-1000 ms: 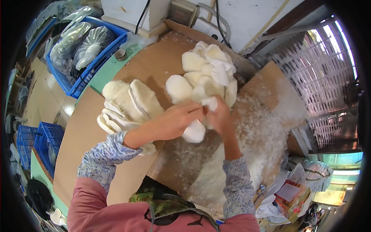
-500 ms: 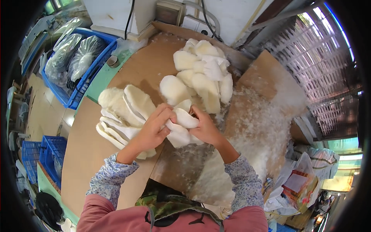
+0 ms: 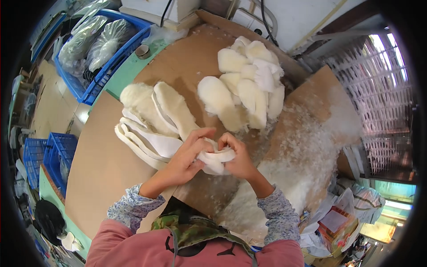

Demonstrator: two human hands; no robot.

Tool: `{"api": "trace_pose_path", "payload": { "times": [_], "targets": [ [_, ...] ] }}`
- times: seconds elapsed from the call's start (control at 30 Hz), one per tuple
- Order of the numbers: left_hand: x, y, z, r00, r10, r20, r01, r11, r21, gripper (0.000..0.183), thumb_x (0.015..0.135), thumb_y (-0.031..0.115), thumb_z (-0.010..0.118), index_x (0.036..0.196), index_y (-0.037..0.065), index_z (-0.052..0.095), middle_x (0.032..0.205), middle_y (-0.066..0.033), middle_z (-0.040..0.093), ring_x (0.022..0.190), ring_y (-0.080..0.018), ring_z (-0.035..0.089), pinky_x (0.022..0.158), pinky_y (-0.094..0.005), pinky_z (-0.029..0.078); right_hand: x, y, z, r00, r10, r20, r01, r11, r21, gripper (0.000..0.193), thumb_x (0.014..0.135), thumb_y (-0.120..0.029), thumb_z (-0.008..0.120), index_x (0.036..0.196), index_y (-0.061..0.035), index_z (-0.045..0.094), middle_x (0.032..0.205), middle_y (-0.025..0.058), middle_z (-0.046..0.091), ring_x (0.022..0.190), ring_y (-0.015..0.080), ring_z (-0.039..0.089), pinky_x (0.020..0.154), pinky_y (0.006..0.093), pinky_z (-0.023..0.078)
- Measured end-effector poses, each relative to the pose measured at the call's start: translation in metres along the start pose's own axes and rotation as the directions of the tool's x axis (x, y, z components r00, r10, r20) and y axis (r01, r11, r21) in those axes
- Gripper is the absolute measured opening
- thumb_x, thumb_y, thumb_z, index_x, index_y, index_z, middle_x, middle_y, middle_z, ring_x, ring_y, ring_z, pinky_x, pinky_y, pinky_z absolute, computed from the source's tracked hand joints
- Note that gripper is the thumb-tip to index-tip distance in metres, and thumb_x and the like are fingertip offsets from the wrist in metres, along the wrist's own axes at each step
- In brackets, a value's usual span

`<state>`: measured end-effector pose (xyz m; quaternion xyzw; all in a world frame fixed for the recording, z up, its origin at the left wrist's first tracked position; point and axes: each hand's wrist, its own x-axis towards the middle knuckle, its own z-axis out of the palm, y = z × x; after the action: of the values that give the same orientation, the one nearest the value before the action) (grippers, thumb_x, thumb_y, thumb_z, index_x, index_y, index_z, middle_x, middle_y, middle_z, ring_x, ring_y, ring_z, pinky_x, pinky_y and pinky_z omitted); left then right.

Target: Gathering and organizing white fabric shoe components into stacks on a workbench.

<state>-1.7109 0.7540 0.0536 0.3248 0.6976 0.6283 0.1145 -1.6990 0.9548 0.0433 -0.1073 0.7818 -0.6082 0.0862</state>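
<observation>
Between my two hands is a white fleecy insole (image 3: 215, 163), bent and folded over on itself. My left hand (image 3: 189, 155) grips its left side, fingers curled. My right hand (image 3: 237, 155) pinches the other end, fingertips bent into the fold. Part of the insole is hidden behind the fingers. Just beyond my left hand lies a fanned stack of cream fleece insoles (image 3: 153, 118), some fluffy side up, others on edge. Farther back to the right sits a second pile of fluffy insoles (image 3: 249, 84).
Loose white fluff (image 3: 284, 173) covers the right of the brown board (image 3: 102, 178). A blue crate (image 3: 95, 84) of plastic bags stands at the left, near a tape roll (image 3: 143, 52). Smaller blue baskets (image 3: 60, 155) sit lower left. Bags and papers (image 3: 338, 218) are at the lower right.
Both hands have drawn slightly closer to me, and the insole is folded more tightly between them. The view has shifted, so the piles appear moved in the picture.
</observation>
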Motion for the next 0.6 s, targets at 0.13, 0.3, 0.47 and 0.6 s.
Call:
{"api": "trace_pose_path", "payload": {
  "times": [0.13, 0.3, 0.47, 0.6],
  "targets": [
    [-0.01, -0.01, 0.005, 0.994, -0.026, -0.107, 0.025, 1.0, -0.008, 0.038, 0.073, -0.009, 0.05, 0.107, 0.008, 0.05, 0.12, -0.0162, 0.046, 0.109, -0.0328, 0.048, 0.093, -0.0382, 0.039, 0.018, 0.007, -0.015, 0.956, 0.145, 0.256, -0.178, 0.978, 0.111, 0.028, 0.065, 0.0, 0.069, 0.085, -0.0054, 0.049, 0.079, 0.0, 0.05, 0.074, 0.0081, 0.045, 0.068, 0.0234, 0.04],
    [-0.025, -0.02, 0.015, 0.984, -0.036, -0.177, 0.022, 0.996, -0.082, 0.03, 0.079, -0.003, 0.051, 0.107, 0.007, 0.049, 0.111, -0.0143, 0.051, 0.104, -0.03, 0.05, 0.091, -0.0366, 0.038, 0.107, 0.028, -0.048, 0.848, 0.214, 0.484, -0.337, 0.923, 0.183, 0.038, 0.073, -0.016, 0.075, 0.104, -0.0005, 0.058, 0.095, 0.0056, 0.061, 0.094, 0.0135, 0.058, 0.082, 0.0277, 0.046],
    [-0.028, -0.015, 0.033, 0.997, 0.047, -0.06, -0.041, 0.995, 0.088, 0.028, 0.077, -0.005, 0.051, 0.103, 0.007, 0.05, 0.111, -0.0126, 0.055, 0.102, -0.0289, 0.05, 0.09, -0.0376, 0.038, 0.204, 0.087, -0.034, 0.981, -0.166, -0.105, 0.027, 0.644, -0.764, 0.045, 0.077, -0.028, 0.071, 0.111, 0.0003, 0.061, 0.106, 0.0184, 0.064, 0.098, 0.0314, 0.061, 0.086, 0.039, 0.047],
    [-0.04, -0.014, 0.034, 0.993, -0.03, -0.11, 0.016, 0.992, -0.127, 0.025, 0.073, -0.008, 0.054, 0.094, 0.006, 0.052, 0.109, -0.015, 0.056, 0.096, -0.0295, 0.053, 0.08, -0.0365, 0.043, 0.193, 0.084, -0.02, 0.997, -0.073, -0.035, 0.032, 0.76, -0.649, 0.043, 0.075, -0.021, 0.07, 0.112, 0.0002, 0.06, 0.104, 0.0186, 0.063, 0.096, 0.0305, 0.061, 0.085, 0.036, 0.047]
  ]
}}
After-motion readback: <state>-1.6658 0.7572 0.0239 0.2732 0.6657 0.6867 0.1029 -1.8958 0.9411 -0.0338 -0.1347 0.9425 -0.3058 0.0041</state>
